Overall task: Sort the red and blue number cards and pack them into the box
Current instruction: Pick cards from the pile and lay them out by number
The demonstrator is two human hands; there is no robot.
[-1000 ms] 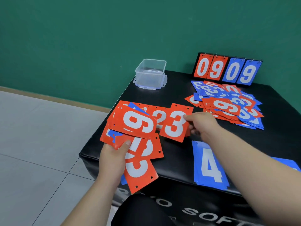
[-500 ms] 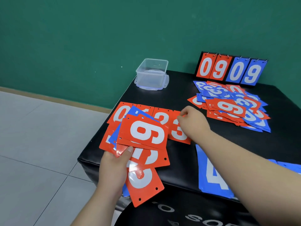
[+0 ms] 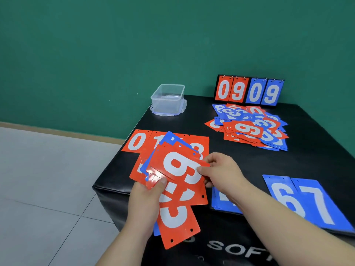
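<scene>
- Sorting looks about half done. A red row lies flat at the near left of the desk, with 0, 1 and part of a 3 readable and the rest hidden. A blue row lies near right, showing 6 and 7, with one more blue card under the right forearm.
- Left to sort: a mixed red and blue pile at the far right, just in front of a scoreboard reading 0909, plus the cards in hand.
- Packing seems not yet begun. The clear box stands at the far left corner and no card shows inside it.
- The left hand grips a fan of cards at its near left edge, thumb curled over the top. The fan is mostly red, with blue edges poking out.
- The right hand pinches the right edge of the red 9, the top card of the fan. The thumb is on its face and the fingers are tucked beneath.
- The red 9 sits between the two hands, over the right end of the red row. The box is well apart, far beyond both hands, and the pile is far to the right.
- As a judgement, the red 9 likely belongs at the right end of the red row, which is not laid that far yet.
</scene>
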